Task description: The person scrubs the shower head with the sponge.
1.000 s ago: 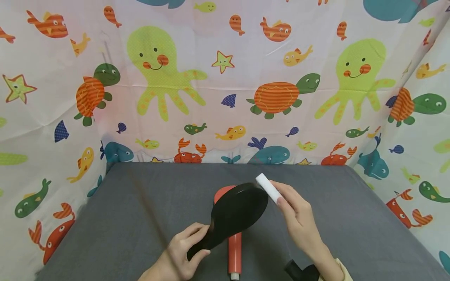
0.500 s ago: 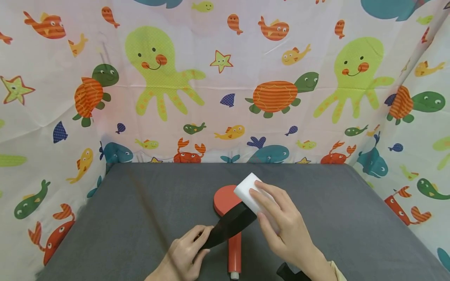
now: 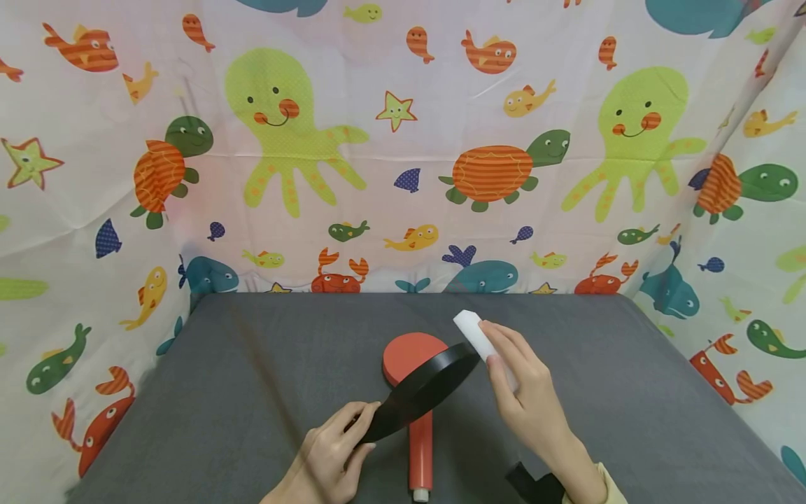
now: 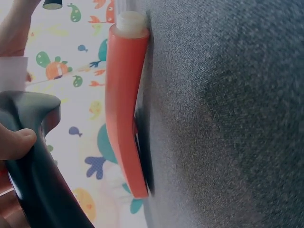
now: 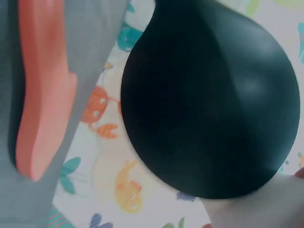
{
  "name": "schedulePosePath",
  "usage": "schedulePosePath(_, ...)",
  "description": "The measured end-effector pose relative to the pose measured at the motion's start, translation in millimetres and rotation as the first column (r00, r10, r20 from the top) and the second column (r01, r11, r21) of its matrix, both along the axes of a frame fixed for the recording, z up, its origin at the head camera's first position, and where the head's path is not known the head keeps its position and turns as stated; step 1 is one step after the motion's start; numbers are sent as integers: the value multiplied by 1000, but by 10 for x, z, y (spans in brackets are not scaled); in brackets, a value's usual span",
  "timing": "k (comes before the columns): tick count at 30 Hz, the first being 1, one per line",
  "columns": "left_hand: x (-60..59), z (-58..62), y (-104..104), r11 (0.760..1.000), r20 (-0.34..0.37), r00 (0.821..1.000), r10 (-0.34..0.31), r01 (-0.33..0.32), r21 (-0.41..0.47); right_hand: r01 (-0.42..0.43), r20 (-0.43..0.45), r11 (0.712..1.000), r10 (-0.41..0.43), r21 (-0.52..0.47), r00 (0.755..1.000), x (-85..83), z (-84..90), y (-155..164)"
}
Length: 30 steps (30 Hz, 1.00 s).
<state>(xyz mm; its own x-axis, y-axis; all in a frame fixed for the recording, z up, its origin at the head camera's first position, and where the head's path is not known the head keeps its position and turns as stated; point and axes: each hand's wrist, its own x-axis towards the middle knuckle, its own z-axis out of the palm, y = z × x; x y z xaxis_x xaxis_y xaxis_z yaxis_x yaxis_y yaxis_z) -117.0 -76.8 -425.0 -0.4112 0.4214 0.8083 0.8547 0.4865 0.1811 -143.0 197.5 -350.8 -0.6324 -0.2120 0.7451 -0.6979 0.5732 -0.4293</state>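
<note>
While the black paddle (image 3: 420, 392) is gripped by its handle in the left hand (image 3: 327, 458), fingers curled round it, its head is held tilted above the grey table (image 3: 252, 392). Just right of the head, a white sponge block (image 3: 474, 334) is pinched in the right hand (image 3: 525, 399), touching the paddle's far edge. Wiping appears to be under way; how much remains cannot be told. Beneath lies a red paddle (image 3: 412, 392), flat on the cloth. No containers are seen. Beyond hangs a sea-creature curtain (image 3: 403, 140).
</note>
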Motion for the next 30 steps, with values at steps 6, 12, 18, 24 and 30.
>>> schedulePosePath(6,1,-16,5,1000,-11,1000,15,-15,-9,-40,-235,994,62,97,970,105,104,-228)
schedulePosePath(12,1,-36,9,1000,4,1000,14,-14,-17,-34,-302,977,97,209,948,171,101,-340)
schedulePosePath(18,11,-30,13,998,3,999,46,-46,-32,50,-116,985,-31,167,993,67,18,-172)
schedulePosePath(24,25,-29,27,995,-18,995,95,-96,-36,74,-165,978,-42,193,985,128,9,-263)
schedulePosePath(30,27,-29,49,991,-59,991,124,-127,-50,116,-370,926,27,360,929,289,-102,-538)
